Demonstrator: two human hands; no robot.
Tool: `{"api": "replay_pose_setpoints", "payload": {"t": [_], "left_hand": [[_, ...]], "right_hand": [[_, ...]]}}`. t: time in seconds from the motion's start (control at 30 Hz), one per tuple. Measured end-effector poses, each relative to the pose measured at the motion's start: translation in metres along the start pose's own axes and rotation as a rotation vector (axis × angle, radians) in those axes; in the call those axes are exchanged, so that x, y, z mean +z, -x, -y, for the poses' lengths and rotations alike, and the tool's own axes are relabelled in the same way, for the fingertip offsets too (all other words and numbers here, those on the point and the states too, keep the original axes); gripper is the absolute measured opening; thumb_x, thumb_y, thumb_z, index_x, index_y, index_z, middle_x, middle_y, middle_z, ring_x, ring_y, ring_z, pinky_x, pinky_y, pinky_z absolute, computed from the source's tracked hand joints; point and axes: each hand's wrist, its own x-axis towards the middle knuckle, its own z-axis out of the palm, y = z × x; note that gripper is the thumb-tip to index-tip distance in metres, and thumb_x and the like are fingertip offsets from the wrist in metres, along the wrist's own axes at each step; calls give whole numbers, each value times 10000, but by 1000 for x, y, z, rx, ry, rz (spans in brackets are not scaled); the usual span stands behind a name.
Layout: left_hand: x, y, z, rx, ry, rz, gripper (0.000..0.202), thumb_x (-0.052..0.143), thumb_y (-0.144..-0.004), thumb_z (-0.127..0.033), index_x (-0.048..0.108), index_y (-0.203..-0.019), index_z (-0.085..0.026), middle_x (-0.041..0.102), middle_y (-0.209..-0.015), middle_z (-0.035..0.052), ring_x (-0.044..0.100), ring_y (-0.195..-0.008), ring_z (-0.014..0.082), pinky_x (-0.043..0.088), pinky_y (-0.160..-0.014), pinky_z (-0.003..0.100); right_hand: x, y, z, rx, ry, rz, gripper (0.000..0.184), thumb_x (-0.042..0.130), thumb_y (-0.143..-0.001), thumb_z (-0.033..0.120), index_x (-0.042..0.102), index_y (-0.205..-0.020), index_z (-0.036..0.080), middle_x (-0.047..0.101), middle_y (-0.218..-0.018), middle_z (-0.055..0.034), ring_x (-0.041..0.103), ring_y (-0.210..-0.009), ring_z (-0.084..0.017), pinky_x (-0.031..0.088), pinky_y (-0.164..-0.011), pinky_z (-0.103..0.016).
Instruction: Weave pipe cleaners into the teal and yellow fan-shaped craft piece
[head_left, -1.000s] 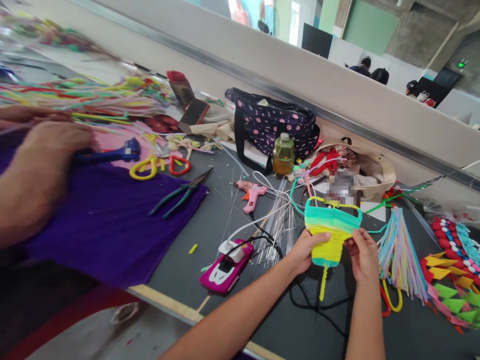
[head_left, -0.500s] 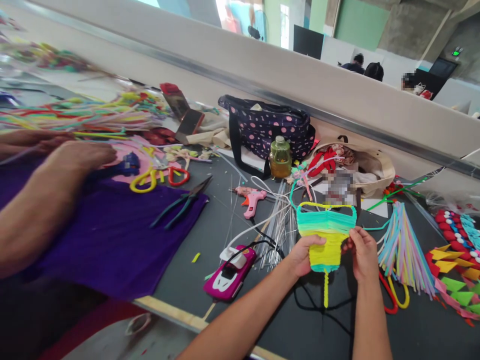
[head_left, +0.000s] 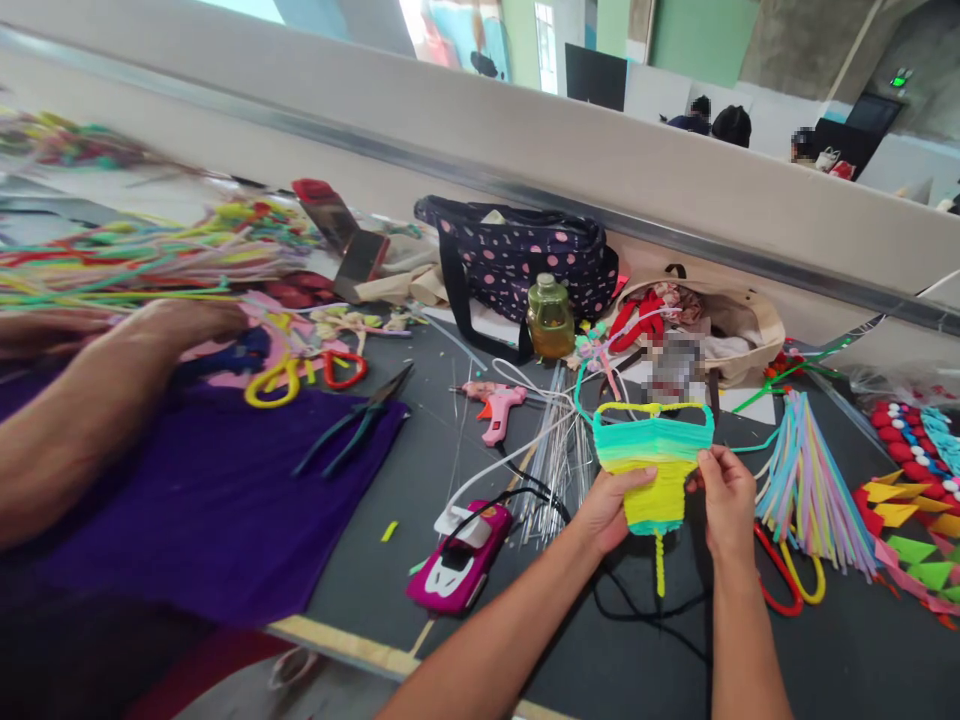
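A piece made of pipe cleaners (head_left: 656, 465), teal above and yellow below with a twisted yellow stem, is held over the dark table. My left hand (head_left: 611, 505) grips its lower left side, thumb across the front and the other fingers hidden behind. My right hand (head_left: 724, 490) pinches its right edge between thumb and fingertips. A loose teal strand (head_left: 581, 390) curves off its upper left corner, and another teal strand reaches out on the right. To the right of my right hand lies a bundle of pastel pipe cleaners (head_left: 814, 490), with red-and-yellow-handled scissors (head_left: 799, 575) under it.
Left of my arms are a pink glue gun (head_left: 495, 405), a magenta car-shaped power strip (head_left: 461, 565) with cords, clear thin sticks (head_left: 559, 460) and pliers (head_left: 360, 420). Behind stand a bottle (head_left: 551, 320) and a patterned bag (head_left: 517, 265). Another person's arm (head_left: 112, 400) works at the left.
The view has shifted slightly, so the surroundings sit a little further left. My hands keep the same hold; the pipe-cleaner piece is tilted slightly. The other person's hand at the left has moved a little.
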Motion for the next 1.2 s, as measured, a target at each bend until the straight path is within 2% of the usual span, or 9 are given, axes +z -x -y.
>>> {"api": "replay_pose_setpoints", "payload": {"t": [0.1, 0.3, 0.47, 0.7, 0.9, 1.0, 1.07, 1.13, 1.2], "left_hand": [[-1, -1, 1, 17, 0, -52, 447, 720, -674, -142, 646, -1107, -59, 709, -1036, 184, 667, -967, 329, 486, -895, 443], [-3, -2, 3, 5, -8, -90, 455, 733, -664, -158, 644, -1097, -49, 699, -1059, 198, 671, -955, 327, 507, -867, 436], [1, 0, 2, 30, -21, -131, 505, 745, -648, -138, 634, -1136, -74, 716, -1021, 172, 686, -901, 309, 517, -849, 428], [2, -2, 5, 76, -23, -140, 580, 758, -612, -117, 616, -1174, -94, 724, -1006, 151, 686, -908, 309, 513, -861, 429], [0, -3, 2, 28, 26, -134, 524, 736, -634, -114, 622, -1145, -84, 716, -1036, 157, 666, -985, 318, 491, -918, 440], [-1, -3, 1, -46, 63, -140, 442, 731, -662, -173, 646, -1083, -67, 717, -1022, 166, 664, -992, 321, 486, -932, 441], [-1, -3, 2, -78, 62, -169, 399, 730, -688, -219, 658, -1049, -64, 723, -994, 169, 667, -984, 317, 487, -933, 438], [0, -2, 4, -50, 32, -214, 392, 742, -693, -230, 660, -1045, -78, 730, -969, 154, 678, -956, 302, 491, -929, 429], [1, -2, 7, 15, -9, -255, 420, 770, -671, -211, 657, -1060, -100, 734, -965, 134, 691, -916, 283, 497, -920, 416]], "right_hand": [[0, 0, 1, 36, -27, -4, 290, 731, -698, 453, 638, -778, 190, 564, -599, 50, 480, -480, -86, 400, -471, -220], [-4, -1, 7, 190, -203, 81, 297, 762, -662, 456, 665, -762, 193, 565, -621, 42, 493, -529, -93, 440, -492, -226], [-2, 0, 3, 161, -145, 99, 283, 780, -642, 421, 675, -777, 196, 576, -634, 45, 472, -517, -85, 416, -473, -213], [2, 1, -3, 47, -88, 32, 243, 770, -660, 393, 634, -692, 194, 558, -597, 54, 470, -491, -74, 384, -465, -200], [-3, -2, 3, 233, -223, 62, 304, 774, -640, 468, 660, -723, 198, 555, -597, 43, 478, -508, -89, 427, -465, -215], [-3, -2, 1, 244, -192, 117, 278, 778, -648, 444, 677, -757, 209, 614, -635, 31, 506, -527, -99, 415, -475, -214], [-1, 0, -2, 235, -161, 170, 283, 781, -648, 423, 694, -820, 215, 685, -740, 5, 561, -580, -125, 428, -514, -232], [2, 2, -7, 226, -158, 191, 307, 784, -642, 417, 702, -858, 214, 723, -829, -24, 613, -648, -166, 457, -574, -269], [4, 3, -10, 221, -174, 181, 316, 792, -627, 413, 707, -849, 205, 734, -834, -39, 640, -687, -198, 479, -622, -304]]}}
